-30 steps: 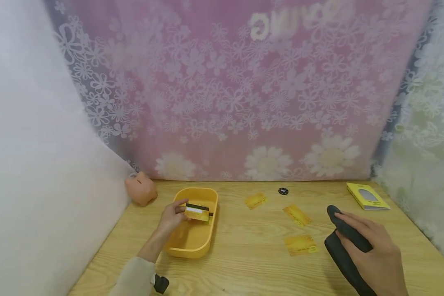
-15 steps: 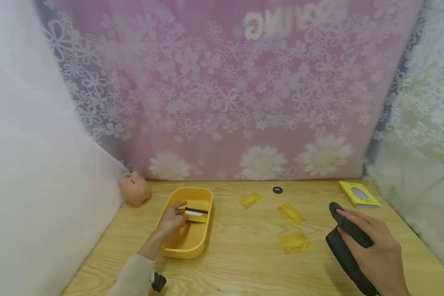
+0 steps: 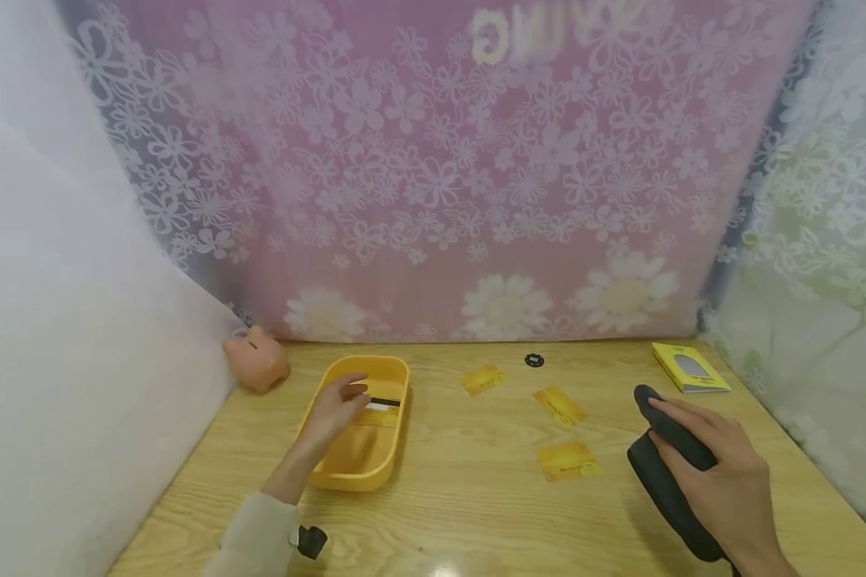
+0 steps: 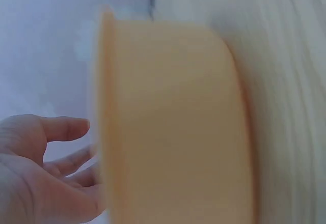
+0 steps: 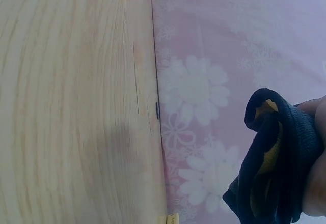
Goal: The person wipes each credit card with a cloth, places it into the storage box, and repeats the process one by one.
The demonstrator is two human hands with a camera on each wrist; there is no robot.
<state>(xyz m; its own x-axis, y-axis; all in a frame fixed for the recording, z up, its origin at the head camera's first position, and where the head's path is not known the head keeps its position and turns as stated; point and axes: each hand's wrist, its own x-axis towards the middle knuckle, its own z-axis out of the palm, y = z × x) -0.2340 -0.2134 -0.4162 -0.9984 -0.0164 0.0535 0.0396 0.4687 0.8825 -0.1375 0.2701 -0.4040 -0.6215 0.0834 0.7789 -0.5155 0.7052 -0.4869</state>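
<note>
My left hand [image 3: 335,409] is over the yellow tray [image 3: 393,469], its fingers loosely bent and holding nothing. Just past the fingertips, a yellow card [image 3: 384,417] with a black stripe lies in the tray, partly hidden by the hand. In the left wrist view the tray's outer wall [image 4: 178,122] covers some fingertips of that hand [image 4: 46,168]. Off to the right, my right hand [image 3: 725,477] grips a dark, soft pouch [image 3: 667,489] above the table. The right wrist view shows folds of the pouch [image 5: 285,158] with yellowish patches inside.
Three yellow cards [image 3: 566,461] lie apart on the wooden table [image 3: 462,513], between the tray and the right hand. Behind them is a black chip [image 3: 534,361]. A pink piggy bank [image 3: 256,361] stands back left; a yellow booklet-like box [image 3: 689,369] lies back right.
The striped card, held by my left hand one second ago, has gone down into the tray and been let go. The right hand still holds the pouch. The head view has shifted slightly.
</note>
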